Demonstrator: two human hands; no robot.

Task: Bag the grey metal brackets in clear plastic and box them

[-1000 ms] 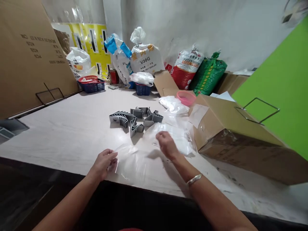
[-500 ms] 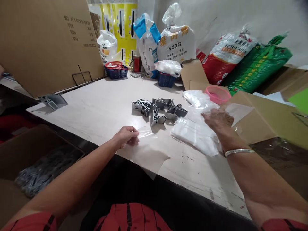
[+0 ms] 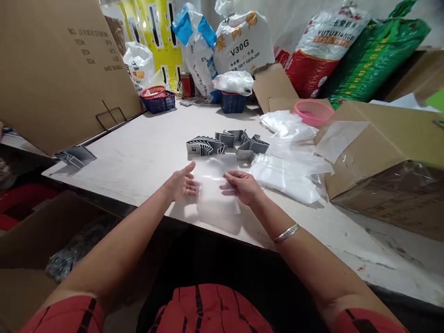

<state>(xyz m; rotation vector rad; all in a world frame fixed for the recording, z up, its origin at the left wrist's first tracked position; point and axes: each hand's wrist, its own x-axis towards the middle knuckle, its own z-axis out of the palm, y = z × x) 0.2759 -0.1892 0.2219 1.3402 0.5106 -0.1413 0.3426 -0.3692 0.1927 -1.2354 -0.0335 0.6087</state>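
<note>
Clear plastic bag (image 3: 217,196) lies on the pale worktable (image 3: 132,157) between both hands. The left hand (image 3: 182,183) is open, its fingers spread at the bag's left edge. The right hand (image 3: 241,187), a silver bangle (image 3: 286,233) on its wrist, has its fingers close together at the right edge; any grip is too blurred to tell. Just beyond sit folded grey metal brackets (image 3: 227,144), with a heap of white plastic bags (image 3: 284,178) to the right and a pink plastic basin (image 3: 314,113) farther back.

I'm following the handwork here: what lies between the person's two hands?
A clear plastic bag lies between the left hand and the right hand, as the head view shows.
</note>
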